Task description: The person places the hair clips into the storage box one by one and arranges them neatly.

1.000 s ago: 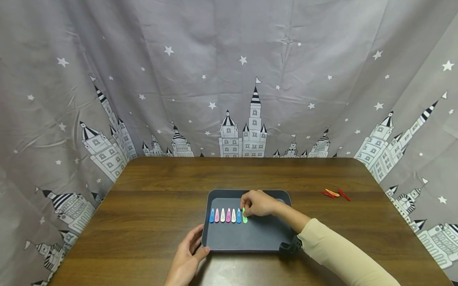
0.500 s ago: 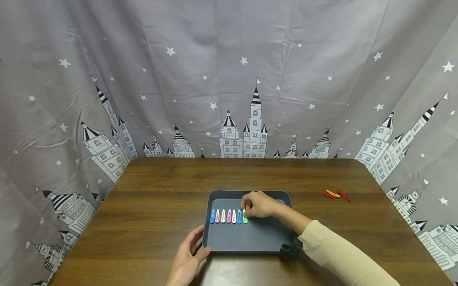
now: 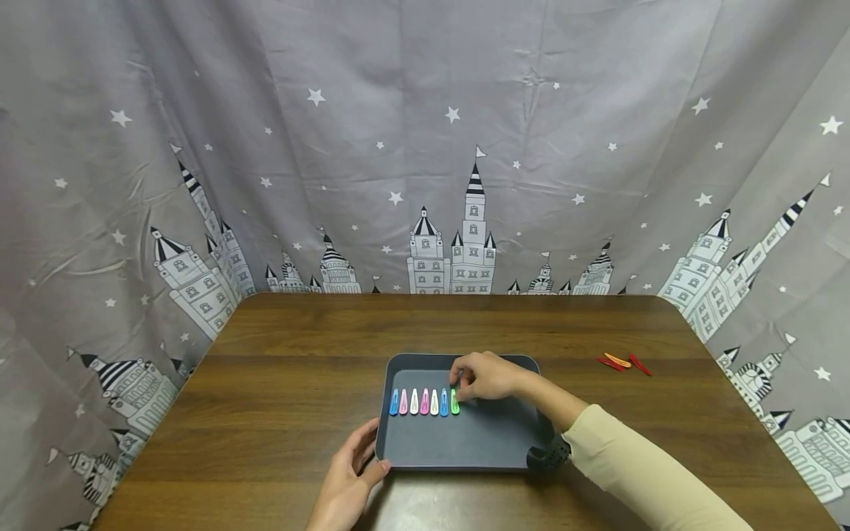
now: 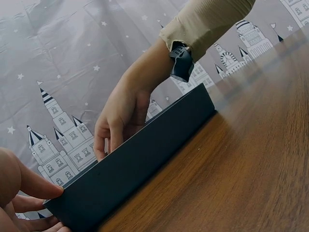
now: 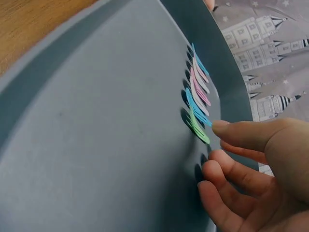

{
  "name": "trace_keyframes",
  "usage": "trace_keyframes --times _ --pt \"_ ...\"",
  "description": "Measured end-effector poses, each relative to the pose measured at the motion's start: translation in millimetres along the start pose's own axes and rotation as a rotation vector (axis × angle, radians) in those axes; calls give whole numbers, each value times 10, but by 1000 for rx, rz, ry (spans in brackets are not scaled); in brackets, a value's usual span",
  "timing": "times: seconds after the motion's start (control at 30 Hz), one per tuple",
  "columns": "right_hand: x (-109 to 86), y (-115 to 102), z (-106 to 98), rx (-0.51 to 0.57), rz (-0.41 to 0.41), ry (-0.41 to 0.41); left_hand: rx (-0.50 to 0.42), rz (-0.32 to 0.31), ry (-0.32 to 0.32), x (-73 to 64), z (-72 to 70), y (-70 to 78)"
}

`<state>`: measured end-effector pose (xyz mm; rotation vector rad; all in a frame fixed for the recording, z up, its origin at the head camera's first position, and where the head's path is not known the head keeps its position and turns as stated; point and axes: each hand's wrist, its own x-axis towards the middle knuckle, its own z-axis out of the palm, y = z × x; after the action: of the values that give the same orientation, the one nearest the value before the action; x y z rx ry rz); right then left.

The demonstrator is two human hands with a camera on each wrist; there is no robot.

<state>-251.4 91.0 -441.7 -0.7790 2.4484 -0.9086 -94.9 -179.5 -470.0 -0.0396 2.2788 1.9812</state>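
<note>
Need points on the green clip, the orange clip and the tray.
Green clip (image 3: pixel 454 405), head view: middle of its body.
Orange clip (image 3: pixel 618 361), head view: middle of its body.
Tray (image 3: pixel 458 446), head view: bare floor, near side.

In the left-wrist view, the tray (image 3: pixel 465 448) hid its hair clips (image 3: pixel 424 402) and the fingertips of the right hand (image 3: pixel 490 375); left of the tray, the left hand (image 3: pixel 344 476) was cut off by that view's edge; right of the tray, an orange clip (image 3: pixel 617 360) partly covered a red clip (image 3: pixel 606 362)
</note>
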Motion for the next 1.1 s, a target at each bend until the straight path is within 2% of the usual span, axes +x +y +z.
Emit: trace_keyframes --times 0.27,0.57,0.87,1.1 --pt "-99 22 -131 26 -36 -42 4 7 3 -6 -3 8" --pt "-215 74 -316 27 -52 -45 2 12 1 -10 5 7" --pt "-331 139 -512 -42 -107 -24 10 4 5 -1 1 11" --pt "-466 211 -662 -44 -89 4 2 0 9 1 9 7"
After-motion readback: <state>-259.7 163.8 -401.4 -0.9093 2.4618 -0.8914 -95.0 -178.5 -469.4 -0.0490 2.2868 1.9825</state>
